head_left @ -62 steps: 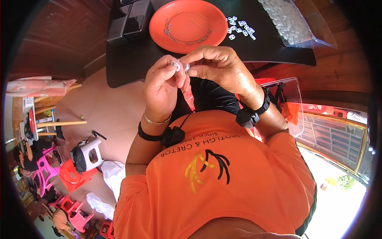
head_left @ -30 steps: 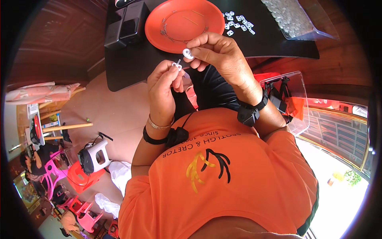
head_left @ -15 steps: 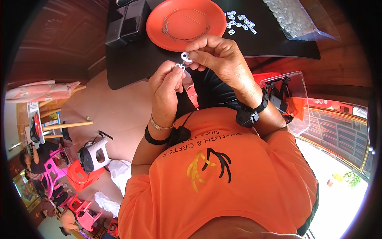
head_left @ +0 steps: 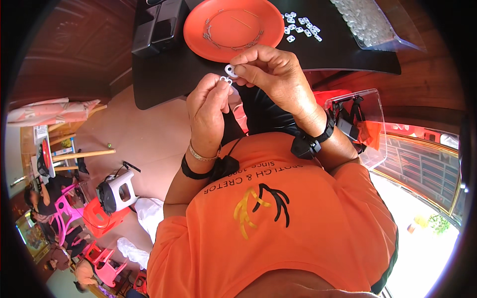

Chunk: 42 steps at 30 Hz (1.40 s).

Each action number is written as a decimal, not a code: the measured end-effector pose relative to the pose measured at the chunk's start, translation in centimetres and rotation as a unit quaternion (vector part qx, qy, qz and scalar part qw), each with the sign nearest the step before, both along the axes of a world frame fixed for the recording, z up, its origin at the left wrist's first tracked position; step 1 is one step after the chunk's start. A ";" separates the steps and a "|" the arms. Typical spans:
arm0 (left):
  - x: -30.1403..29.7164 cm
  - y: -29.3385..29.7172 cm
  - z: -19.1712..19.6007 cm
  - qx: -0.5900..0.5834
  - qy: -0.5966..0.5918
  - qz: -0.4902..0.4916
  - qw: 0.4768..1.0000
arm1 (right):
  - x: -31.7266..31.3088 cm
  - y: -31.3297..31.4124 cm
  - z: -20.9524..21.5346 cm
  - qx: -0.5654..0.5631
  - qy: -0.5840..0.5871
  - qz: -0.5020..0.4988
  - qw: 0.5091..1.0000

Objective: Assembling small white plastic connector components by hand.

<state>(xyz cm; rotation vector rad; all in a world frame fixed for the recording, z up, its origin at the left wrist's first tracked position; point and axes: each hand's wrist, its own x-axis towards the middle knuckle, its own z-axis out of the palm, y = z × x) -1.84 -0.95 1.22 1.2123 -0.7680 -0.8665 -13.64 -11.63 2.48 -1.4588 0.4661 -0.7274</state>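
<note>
Over the near edge of the black table, my left hand (head_left: 208,99) pinches a small white looped plastic piece (head_left: 226,80) between thumb and fingers. My right hand (head_left: 276,74) grips a white oval plastic piece with dark holes (head_left: 229,70), held by thumb and forefinger. The two pieces nearly meet, the right one just above the left; whether they are joined I cannot tell. Just beyond my hands sits an orange-red plate (head_left: 193,35) with several thin grey metal pieces and thin yellowish sticks in it. Several small white two-holed pieces (head_left: 299,30) lie right of the plate.
A dark boxy device (head_left: 160,27) stands on the table (head_left: 164,74) at the left. A clear bin of whitish pieces (head_left: 362,22) is at the back right. Beside my right forearm is a clear box (head_left: 370,129) with straps. Stools (head_left: 104,216) and people are at lower left.
The white pieces have come closer together; the thin metal bit that showed between them is now barely visible. My right hand has shifted slightly; both grips stay the same.
</note>
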 end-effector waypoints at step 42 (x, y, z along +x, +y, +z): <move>-0.8 0.0 0.2 -0.009 0.004 0.027 1.000 | -0.3 0.6 -0.5 -0.002 -0.032 0.079 0.996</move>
